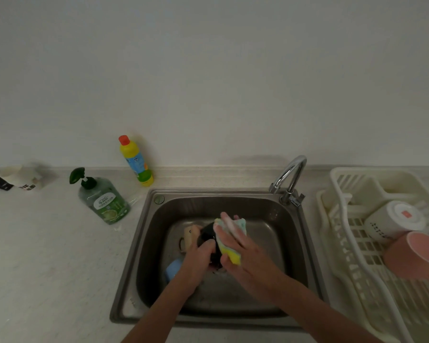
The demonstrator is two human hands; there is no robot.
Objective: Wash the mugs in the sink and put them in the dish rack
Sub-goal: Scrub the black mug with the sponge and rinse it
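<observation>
Mugs matter here: we hold the black mug (208, 240) tilted in our left hand (198, 256), our right hand (243, 251) pressing the sponge (229, 240) against its right side (rack lies rightward).

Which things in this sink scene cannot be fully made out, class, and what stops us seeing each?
Head view, the only one:
- Black mug: mostly hidden by the left hand and the sponge in the right hand.
- Beige mug and blue mug: partly behind the left hand.
- Pink mug in the dish rack: cut off by the right edge.
- Green soap bottle label: too small to read.
</observation>
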